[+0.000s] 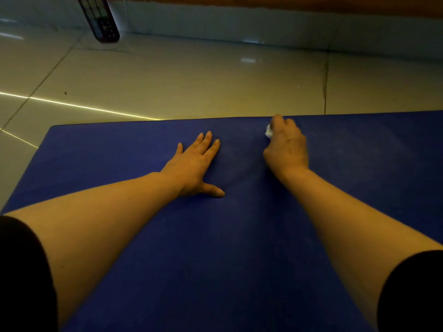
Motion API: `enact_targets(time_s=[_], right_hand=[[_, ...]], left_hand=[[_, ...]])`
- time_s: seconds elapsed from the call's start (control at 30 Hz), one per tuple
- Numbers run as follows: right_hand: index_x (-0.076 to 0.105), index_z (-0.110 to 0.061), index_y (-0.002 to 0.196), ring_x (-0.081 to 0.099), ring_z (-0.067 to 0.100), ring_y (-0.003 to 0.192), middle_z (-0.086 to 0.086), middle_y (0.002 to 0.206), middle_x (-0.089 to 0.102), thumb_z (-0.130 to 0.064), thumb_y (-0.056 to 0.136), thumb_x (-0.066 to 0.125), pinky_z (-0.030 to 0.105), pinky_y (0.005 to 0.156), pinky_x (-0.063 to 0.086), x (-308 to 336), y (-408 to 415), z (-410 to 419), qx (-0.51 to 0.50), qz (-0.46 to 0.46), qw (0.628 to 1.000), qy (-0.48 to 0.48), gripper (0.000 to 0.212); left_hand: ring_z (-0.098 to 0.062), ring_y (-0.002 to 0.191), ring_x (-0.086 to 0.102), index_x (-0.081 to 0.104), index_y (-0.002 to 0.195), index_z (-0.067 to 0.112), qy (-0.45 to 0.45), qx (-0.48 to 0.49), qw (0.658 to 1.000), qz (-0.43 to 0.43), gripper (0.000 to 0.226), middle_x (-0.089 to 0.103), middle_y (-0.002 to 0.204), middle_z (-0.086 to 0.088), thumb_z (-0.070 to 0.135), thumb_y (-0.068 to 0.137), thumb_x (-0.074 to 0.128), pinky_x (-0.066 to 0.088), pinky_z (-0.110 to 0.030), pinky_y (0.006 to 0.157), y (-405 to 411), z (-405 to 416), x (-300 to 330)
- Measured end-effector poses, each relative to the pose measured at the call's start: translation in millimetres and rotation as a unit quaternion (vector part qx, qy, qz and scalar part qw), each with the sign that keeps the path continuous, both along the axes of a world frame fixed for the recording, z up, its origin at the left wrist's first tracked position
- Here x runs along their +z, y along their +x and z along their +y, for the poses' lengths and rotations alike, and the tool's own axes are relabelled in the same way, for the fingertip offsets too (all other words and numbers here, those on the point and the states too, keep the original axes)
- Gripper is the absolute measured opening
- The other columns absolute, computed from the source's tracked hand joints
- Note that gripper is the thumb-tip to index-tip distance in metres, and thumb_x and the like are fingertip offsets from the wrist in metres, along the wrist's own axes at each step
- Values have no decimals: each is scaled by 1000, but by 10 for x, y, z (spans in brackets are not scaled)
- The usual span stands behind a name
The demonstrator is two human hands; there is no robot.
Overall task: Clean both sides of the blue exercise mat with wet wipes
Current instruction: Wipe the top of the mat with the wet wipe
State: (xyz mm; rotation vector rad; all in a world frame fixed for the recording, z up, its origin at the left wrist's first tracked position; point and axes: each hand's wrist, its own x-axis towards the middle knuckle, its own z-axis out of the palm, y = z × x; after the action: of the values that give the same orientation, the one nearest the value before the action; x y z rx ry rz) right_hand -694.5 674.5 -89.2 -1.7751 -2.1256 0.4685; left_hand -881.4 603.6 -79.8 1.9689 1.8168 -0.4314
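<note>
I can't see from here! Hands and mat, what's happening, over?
Left hand flat on blue mat. Right hand grips white wipe near far edge. Nothing in the way.

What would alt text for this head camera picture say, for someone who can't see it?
A person's right hand grips a white wet wipe near the far edge of a blue exercise mat, while the left hand presses flat on the mat. Pale floor tiles lie beyond.

The wet wipe (pixel 268 131) is mostly hidden under the curled, blurred right hand (pixel 286 149); the blue exercise mat (pixel 239 248) runs off the right and bottom edges; a dark object (pixel 102 20) is cut off at the top.
</note>
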Motion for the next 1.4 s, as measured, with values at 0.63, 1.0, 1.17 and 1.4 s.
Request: enact_targets(time_s=[0.63,1.0,1.17,1.4], right_hand=[[51,-5,104,51,32,96,16,108,49,-4,91,48,33,70,40,-74,-262,-789,39,-10,999,18,13],[54,-3,102,54,33,93,16,110,51,3,85,55,36,73,45,-21,398,-561,-40,-32,999,-11,18],[53,-2,105,51,34,101,17,113,50,-5,90,53,32,77,40,-89,-126,-964,22,31,999,0,16],[57,-6,101,54,31,92,13,107,53,2,85,53,35,72,45,-150,289,-917,89,32,996,9,18]], left_hand=[[-25,146,-21,-20,151,15,-79,-49,995,25,114,-30,156,-8,63,83,58,3,-54,119,274,-682,128],[-28,145,-23,-24,148,13,-104,-51,992,40,115,-33,154,-10,62,84,57,3,-57,118,296,-643,119],[-26,145,-23,-25,148,14,-99,-48,993,44,115,-33,154,-9,62,84,58,2,-56,118,314,-662,113],[-26,145,-22,-24,148,15,-103,-52,993,38,115,-33,155,-8,62,83,57,2,-56,118,296,-654,123]])
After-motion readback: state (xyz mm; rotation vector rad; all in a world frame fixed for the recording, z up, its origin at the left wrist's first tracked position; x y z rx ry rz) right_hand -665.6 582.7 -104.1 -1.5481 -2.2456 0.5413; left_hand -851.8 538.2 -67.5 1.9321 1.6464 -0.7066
